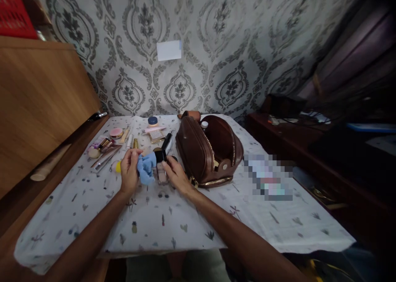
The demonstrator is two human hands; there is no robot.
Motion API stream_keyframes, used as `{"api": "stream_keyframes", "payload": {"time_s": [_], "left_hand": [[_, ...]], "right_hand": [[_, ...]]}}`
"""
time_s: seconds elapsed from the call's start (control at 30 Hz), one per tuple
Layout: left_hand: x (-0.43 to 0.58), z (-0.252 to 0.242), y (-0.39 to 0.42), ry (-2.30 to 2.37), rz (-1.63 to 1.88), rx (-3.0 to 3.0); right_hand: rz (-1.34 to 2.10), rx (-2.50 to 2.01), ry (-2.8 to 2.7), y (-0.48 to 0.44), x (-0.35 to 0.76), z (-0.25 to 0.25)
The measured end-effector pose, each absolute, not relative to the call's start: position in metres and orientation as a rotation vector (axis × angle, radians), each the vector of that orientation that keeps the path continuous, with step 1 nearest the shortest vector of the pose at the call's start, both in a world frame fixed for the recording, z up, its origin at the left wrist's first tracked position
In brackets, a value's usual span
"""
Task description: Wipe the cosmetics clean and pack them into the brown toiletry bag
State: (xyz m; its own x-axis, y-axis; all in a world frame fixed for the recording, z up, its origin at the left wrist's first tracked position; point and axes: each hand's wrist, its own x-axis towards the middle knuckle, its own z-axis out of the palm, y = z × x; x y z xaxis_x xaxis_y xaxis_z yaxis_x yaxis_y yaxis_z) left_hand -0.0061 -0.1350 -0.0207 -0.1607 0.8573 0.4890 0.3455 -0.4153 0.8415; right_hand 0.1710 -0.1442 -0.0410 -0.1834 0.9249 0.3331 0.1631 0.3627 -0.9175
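Over the table's middle, my left hand (130, 170) is closed on a crumpled light-blue cloth (146, 170). My right hand (177, 175) has its fingers around a small square clear bottle (162, 175) with a black cap (160, 155). The cloth touches the bottle's cap side. To the right of my right hand stands a brown leather bag (193, 150), its zip open and a white-capped item (204, 125) inside. Behind my hands lie a black tube (167, 140), a square compact (156, 135) and a gold-coloured tube (135, 143).
More cosmetics lie at the left, among them a pink round compact (116, 132) and a silver-grey tube (107, 158). A blue-lidded jar (152, 121) stands near the wall. A wooden cabinet (43, 109) borders the left side; a blurred-out item (269, 177) lies right of the bag.
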Motion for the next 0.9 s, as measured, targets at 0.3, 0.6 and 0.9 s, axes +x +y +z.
{"api": "stream_keyframes", "payload": {"time_s": [0.3,0.6,0.9], "left_hand": [[0.009,-0.040,-0.144,1.254,1.432,2.443],[-0.001,-0.045,-0.135,1.327,1.288,2.453],[-0.004,-0.030,-0.132,1.452,1.241,2.257]], "right_hand": [[1.027,-0.924,-1.594,-0.143,0.162,-0.054],[1.095,-0.856,-1.605,-0.148,0.159,-0.052],[1.078,-0.860,-1.774,-0.148,0.156,-0.062]]}}
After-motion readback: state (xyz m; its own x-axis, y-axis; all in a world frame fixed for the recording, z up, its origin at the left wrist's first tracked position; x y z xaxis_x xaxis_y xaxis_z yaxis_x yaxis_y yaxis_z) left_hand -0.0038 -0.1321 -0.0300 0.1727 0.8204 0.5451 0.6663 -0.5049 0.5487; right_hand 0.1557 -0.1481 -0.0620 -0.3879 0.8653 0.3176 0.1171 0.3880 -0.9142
